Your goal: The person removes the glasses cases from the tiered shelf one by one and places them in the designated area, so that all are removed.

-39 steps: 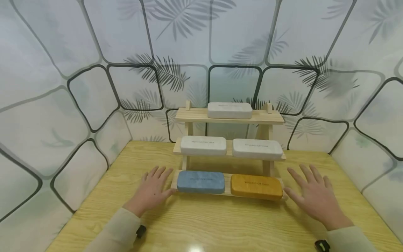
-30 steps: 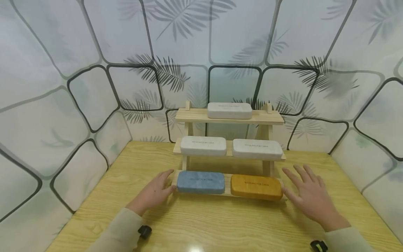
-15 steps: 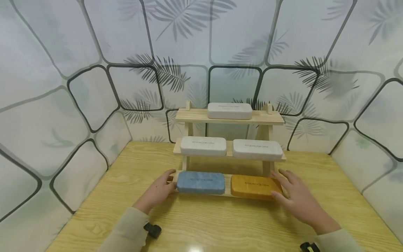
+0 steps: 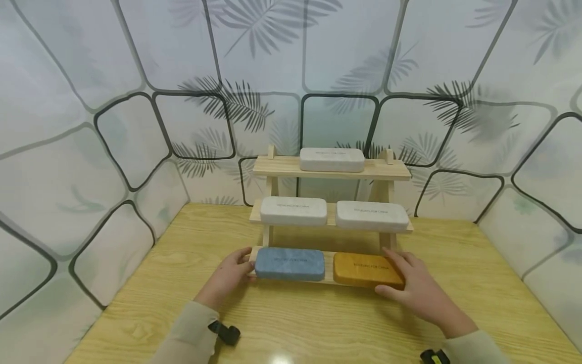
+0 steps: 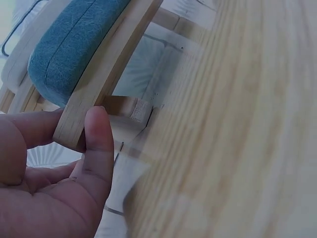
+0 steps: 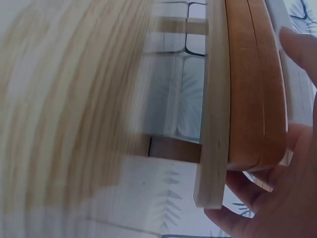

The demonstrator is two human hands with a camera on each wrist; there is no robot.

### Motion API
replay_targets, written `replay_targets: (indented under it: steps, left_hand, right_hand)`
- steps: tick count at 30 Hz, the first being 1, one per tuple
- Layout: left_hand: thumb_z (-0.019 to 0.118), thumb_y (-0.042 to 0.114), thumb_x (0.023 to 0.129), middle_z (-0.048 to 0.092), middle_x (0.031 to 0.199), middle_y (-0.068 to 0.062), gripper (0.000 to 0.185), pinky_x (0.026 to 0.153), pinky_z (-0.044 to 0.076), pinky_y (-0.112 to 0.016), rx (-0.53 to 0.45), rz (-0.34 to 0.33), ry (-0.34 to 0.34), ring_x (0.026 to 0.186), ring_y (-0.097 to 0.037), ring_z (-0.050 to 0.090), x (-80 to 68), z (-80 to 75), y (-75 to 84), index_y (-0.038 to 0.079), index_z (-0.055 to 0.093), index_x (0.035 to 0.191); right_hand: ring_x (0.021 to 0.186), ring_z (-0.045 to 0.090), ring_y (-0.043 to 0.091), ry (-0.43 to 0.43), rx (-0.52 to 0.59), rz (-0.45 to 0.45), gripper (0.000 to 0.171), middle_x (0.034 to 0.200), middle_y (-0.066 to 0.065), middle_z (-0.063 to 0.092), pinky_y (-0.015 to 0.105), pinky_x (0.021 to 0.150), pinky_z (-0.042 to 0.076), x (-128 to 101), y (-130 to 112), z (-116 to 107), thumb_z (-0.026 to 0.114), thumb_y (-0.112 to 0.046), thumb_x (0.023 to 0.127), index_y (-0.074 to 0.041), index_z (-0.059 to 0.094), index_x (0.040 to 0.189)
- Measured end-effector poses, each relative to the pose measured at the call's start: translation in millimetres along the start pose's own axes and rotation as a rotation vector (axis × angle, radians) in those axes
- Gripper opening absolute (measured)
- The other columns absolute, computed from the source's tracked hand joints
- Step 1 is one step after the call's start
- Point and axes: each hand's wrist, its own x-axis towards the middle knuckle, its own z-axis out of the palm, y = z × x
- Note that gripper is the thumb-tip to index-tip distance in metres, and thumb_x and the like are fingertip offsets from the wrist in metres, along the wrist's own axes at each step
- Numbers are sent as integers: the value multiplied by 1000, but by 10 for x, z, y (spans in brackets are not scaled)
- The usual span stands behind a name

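Note:
In the head view, a blue glasses case [image 4: 290, 264] and an orange glasses case [image 4: 366, 269] lie side by side on the bottom tier of a three-tier wooden display rack [image 4: 329, 273]. My left hand [image 4: 226, 273] pinches the left end of that bottom board; the left wrist view shows the thumb [image 5: 99, 131] against the board beside the blue case. Around the orange case's right end is my right hand [image 4: 420, 293]. Its thumb [image 6: 299, 52] stands slightly off the case in the right wrist view, with the other fingers behind the end, partly hidden.
Two white glasses cases, a left one [image 4: 293, 211] and a right one [image 4: 372, 215], lie on the middle tier. Another white case [image 4: 332, 160] is on the top tier. The rack stands on a wooden table [image 4: 295, 323] enclosed by patterned walls [image 4: 259, 65].
My right hand has moved left from beside the rack to around the orange case's end. The left hand has gone from spread fingers to pinching the bottom board. The cases have stayed put.

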Motion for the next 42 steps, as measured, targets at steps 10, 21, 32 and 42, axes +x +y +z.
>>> replay_targets:
  steps: [10, 21, 32, 42]
  left_hand:
    - [55, 17, 106, 54, 138, -24, 59, 88, 57, -37, -141, 34, -76, 108, -25, 65, 24, -40, -139, -4, 30, 155]
    - [54, 10, 105, 52, 140, -26, 56, 87, 57, -35, -194, 46, -54, 108, -24, 63, 50, -33, -202, -6, 32, 154]
    - [53, 9, 105, 51, 140, -28, 55, 86, 57, -35, -203, 62, -82, 109, -24, 62, 33, -56, -203, -7, 32, 153]
    - [54, 13, 106, 51, 139, -25, 58, 90, 56, -38, -221, 63, -113, 110, -24, 61, 75, -52, -194, -3, 28, 156]
  right_hand:
    - [111, 49, 42, 41, -51, 61, 107, 128, 22, 52, 63, 87, 47, 92, -34, 105, 81, -69, 71, -8, 46, 151]
    - [102, 49, 40, 56, -150, 29, 95, 122, 18, 55, 60, 82, 44, 127, -55, 174, 80, -68, 72, -16, 55, 147]
    - [106, 50, 39, 73, -104, 14, 88, 120, 16, 58, 58, 83, 46, 116, -52, 126, 84, -63, 71, -17, 61, 142]
    - [113, 44, 40, 46, 5, 15, 89, 128, 18, 53, 59, 85, 44, 111, 62, 4, 83, -63, 72, -15, 59, 143]
